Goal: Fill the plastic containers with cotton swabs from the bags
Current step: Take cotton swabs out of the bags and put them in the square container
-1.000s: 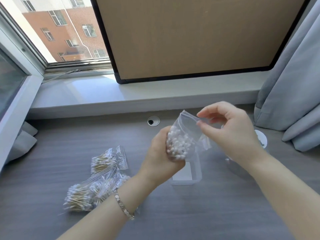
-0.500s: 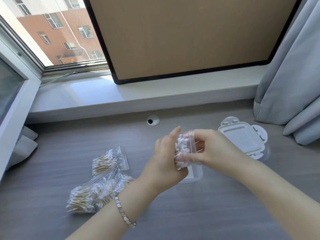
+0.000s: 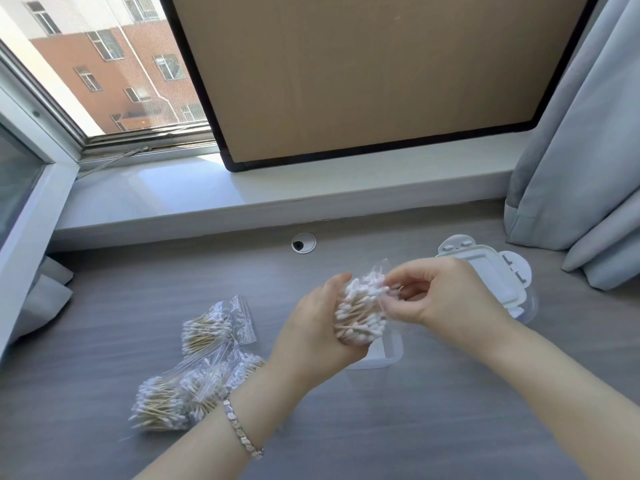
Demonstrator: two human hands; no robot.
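Head view, taken from the left: an open window stands well to the left of the clear plastic container, which sits on the grey counter and serves as the reference for everything else. Left of the container, within easy reach, lie the sealed bags of cotton swabs, one further back and a looser heap nearer the person. They look like stock waiting its turn.

The left hand, with a metal bracelet on its wrist, is raised just above the container. Its fingers are curled tight round a thick bundle of cotton swabs, white tips upward. Holding the bundle directly over the container probably means that any loose swab drops inside and not onto the counter.

A wisp of thin clear bag sticks up at the top of the bundle. The right hand, above and just right of the container, has its fingers closed in a pinch on that plastic. My reading is that one hand steadies the swabs while the other works the bag away from them. Whether the bag is fully off the bundle cannot be told. The container itself shows no swabs in the part not hidden by the hands.

Behind the container, a round cable grommet is set in the counter. Right of the container a white clip-on lid rests on what seems to be a second container, parked clear of the filling. Furthest right hangs a grey curtain.
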